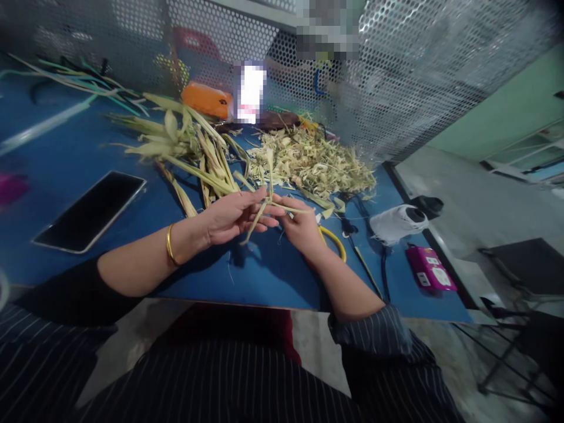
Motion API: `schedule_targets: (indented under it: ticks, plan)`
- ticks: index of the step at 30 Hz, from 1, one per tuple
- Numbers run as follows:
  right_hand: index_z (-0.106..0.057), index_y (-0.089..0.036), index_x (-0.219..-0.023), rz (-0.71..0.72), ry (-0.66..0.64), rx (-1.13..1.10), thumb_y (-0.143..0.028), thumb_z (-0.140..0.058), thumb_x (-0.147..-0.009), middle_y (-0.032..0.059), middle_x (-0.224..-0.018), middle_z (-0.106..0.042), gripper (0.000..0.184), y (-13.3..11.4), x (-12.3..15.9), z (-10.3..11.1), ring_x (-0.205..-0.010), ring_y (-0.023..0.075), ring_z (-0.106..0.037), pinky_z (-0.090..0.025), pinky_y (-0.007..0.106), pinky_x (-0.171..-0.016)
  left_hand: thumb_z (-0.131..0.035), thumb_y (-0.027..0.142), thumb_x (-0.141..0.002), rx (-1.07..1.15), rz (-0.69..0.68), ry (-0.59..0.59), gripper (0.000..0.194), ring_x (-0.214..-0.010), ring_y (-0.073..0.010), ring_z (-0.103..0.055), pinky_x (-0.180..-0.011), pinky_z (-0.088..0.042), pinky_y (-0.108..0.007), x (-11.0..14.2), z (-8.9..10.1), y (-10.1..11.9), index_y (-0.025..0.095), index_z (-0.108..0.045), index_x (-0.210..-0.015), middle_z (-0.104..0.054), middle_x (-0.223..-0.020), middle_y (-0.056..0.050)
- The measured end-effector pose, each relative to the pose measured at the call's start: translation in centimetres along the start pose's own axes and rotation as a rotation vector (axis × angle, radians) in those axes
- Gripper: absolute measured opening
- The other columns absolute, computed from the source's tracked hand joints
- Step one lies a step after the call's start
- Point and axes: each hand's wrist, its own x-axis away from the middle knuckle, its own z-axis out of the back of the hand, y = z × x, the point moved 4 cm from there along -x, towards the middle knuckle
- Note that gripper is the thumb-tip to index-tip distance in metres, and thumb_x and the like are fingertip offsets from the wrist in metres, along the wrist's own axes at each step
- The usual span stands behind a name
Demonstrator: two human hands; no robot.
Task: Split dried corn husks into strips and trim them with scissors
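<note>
The crossed husk strips (268, 201) are held above the near part of the desk (264, 282), between both hands, with their loose ends fanned outward, presumably so that the crossing can be controlled. At far left, a dark-screened phone (90, 211) is laid flat; no brand can be read on it. Long husks (176, 144) are bunched beyond the hands, probably for easy reach, with an orange pouch (207, 100) behind. The crossing is pinched by the left hand (227, 217) between thumb and forefinger, the other fingers loosely spread below. A lit screen (252, 91) is propped upright, perhaps for viewing; its content is obscured. The strips are gripped from the other side by the right hand (304, 226), its fingers bent together. Shredded husk (312, 158) is heaped beyond, seemingly kept apart from the long pieces. Farther right are seen a yellow handle (338, 245), a white spool (396, 224) and a purple packet (425, 269), whose pale labels are too small to be read.
</note>
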Motion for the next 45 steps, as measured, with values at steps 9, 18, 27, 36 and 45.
schedule_targets:
  ticks: [9, 18, 27, 36, 45]
  plan:
    - [-0.057, -0.023, -0.072, 0.094, 0.028, 0.243, -0.02, -0.046, -0.087, 0.0004, -0.069, -0.062, 0.019, -0.8, -0.1, 0.4, -0.07, 0.0162, -0.055, -0.038, 0.039, -0.097, -0.058, 0.022, -0.092, -0.087, -0.073, 0.073, 0.015, -0.063, -0.0115, -0.07, -0.054, -0.052, -0.016, -0.1, 0.1, -0.6, 0.011, -0.068, -0.089, -0.075, -0.081, -0.01]
    - [-0.068, -0.023, -0.091, -0.165, 0.179, -0.324, -0.036, -0.067, -0.082, 0.0022, -0.089, -0.07, 0.016, -0.4, 0.2, 1.6, -0.082, 0.0169, -0.062, -0.049, 0.033, -0.08, -0.064, 0.035, -0.087, -0.269, -0.213, 0.17, 0.026, -0.059, -0.0129, -0.068, -0.053, -0.053, -0.021, 0.3, 0.2, 0.7, 0.01, -0.068, -0.093, -0.075, -0.081, -0.011]
    - [-0.065, -0.021, -0.073, -0.198, 0.229, -0.252, -0.032, -0.064, -0.083, -0.0013, -0.068, -0.065, 0.015, 0.0, 0.1, 1.6, -0.067, 0.0137, -0.058, -0.045, 0.029, -0.071, -0.071, 0.029, -0.08, -0.495, -0.181, 0.178, 0.019, -0.052, -0.0147, -0.066, -0.05, -0.052, -0.024, 0.1, 0.1, -0.2, 0.013, -0.063, -0.075, -0.07, -0.063, -0.007]
    - [-0.064, -0.019, -0.067, -0.32, 0.14, -0.399, -0.039, -0.067, -0.079, -0.0016, -0.065, -0.059, 0.023, 0.5, 0.1, 0.3, -0.064, 0.012, -0.049, -0.04, 0.027, -0.065, -0.07, 0.034, -0.081, -0.556, -0.117, 0.097, 0.025, -0.057, -0.0165, -0.068, -0.055, -0.054, -0.027, 0.2, -0.4, -0.8, 0.009, -0.069, -0.082, -0.074, -0.074, -0.013]
    - [-0.064, -0.022, -0.084, -0.026, 0.42, 0.037, -0.033, -0.06, -0.087, 0.0062, -0.095, -0.066, 0.012, -1.1, 0.4, 2.7, -0.098, 0.0207, -0.058, -0.042, 0.036, -0.093, -0.073, 0.039, -0.079, -0.363, -0.169, 0.125, 0.03, -0.077, -0.019, -0.072, -0.071, -0.056, -0.028, -0.2, 0.1, -0.5, 0.012, -0.072, -0.093, -0.076, -0.085, -0.013]
